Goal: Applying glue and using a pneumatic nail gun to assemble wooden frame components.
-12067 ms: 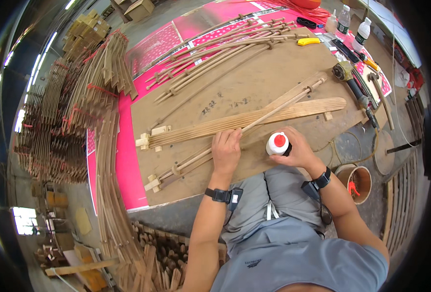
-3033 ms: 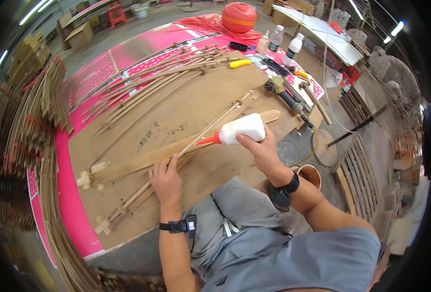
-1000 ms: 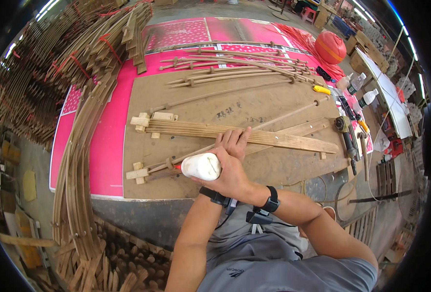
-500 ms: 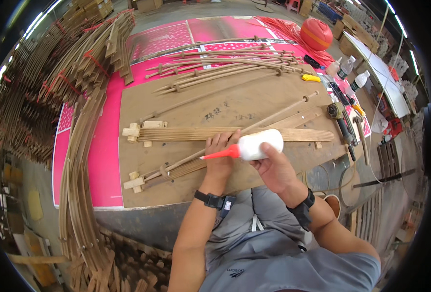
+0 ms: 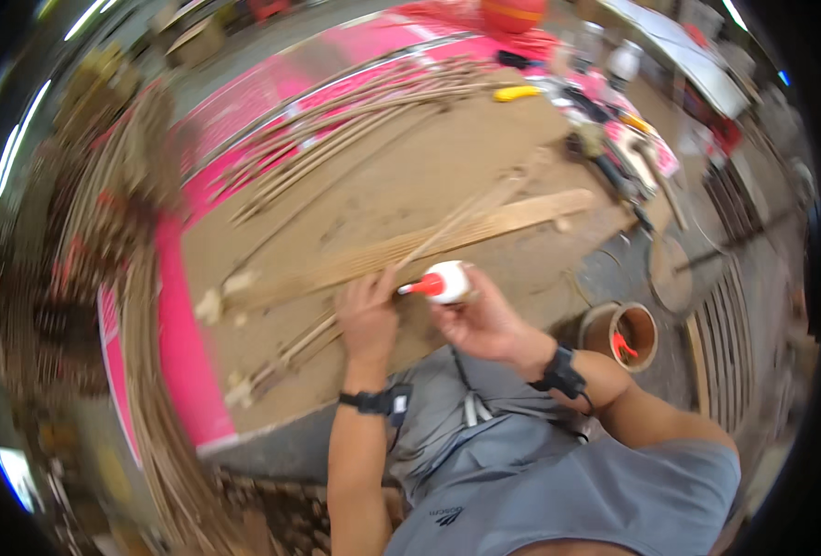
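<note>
A white squeeze bottle [image 5: 451, 281] with a red nozzle is in my right hand [image 5: 486, 320], its tip pointing left toward my other hand. My left hand [image 5: 369, 310] lies across a thin wooden rod [image 5: 440, 232], fingers closed over it. The rod runs diagonally from the near left to the far right. It crosses a bundle of flat wooden strips [image 5: 531, 211] on the brown board [image 5: 410, 338]. Motion blur softens the wood pieces and the fingers of my left hand.
More knobbed wooden rods [image 5: 336, 116] lie at the back of the board. A yellow-handled tool [image 5: 517, 94], a power tool [image 5: 605, 167] and clear bottles [image 5: 625, 60] sit at the right. Long strips [image 5: 146, 371] are stacked left. A round bin [image 5: 619, 335] stands beside my right arm.
The view has turned and shifted, so the board looks tilted. The bottle and both hands have moved toward the left in the picture; the bottle now points more toward me. The round bin has come into view.
</note>
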Demonstrator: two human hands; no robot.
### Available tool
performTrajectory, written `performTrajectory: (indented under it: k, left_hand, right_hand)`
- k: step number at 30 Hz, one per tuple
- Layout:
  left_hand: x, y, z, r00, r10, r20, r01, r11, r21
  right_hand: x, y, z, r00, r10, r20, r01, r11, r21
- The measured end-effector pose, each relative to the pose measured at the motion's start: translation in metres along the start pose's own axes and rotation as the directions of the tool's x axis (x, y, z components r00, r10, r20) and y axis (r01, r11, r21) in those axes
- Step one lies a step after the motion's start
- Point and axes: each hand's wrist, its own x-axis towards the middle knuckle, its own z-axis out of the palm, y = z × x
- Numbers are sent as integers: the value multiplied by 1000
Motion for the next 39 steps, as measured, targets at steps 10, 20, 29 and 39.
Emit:
performTrajectory:
  k: [10, 20, 29, 39]
  left_hand:
    - [-15, -26, 10, 996, 82, -40, -81, 996, 43]
    - [-8, -21, -1, 996, 87, 11, -88, 994, 64]
    - [-10, -19, 0, 995, 100, -6, -100, 993, 65]
    - [-8, -16, -2, 999, 35, -2, -35, 999, 22]
  right_hand:
    - [23, 19, -9, 1000, -29, -13, 30, 998, 58]
    - [25, 16, -20, 999, 11, 31, -14, 992, 122]
    - [-22, -23, -46, 985, 160, 57, -155, 984, -88]
    - [-61, -242, -36, 253, -663, 704, -243, -748, -617]
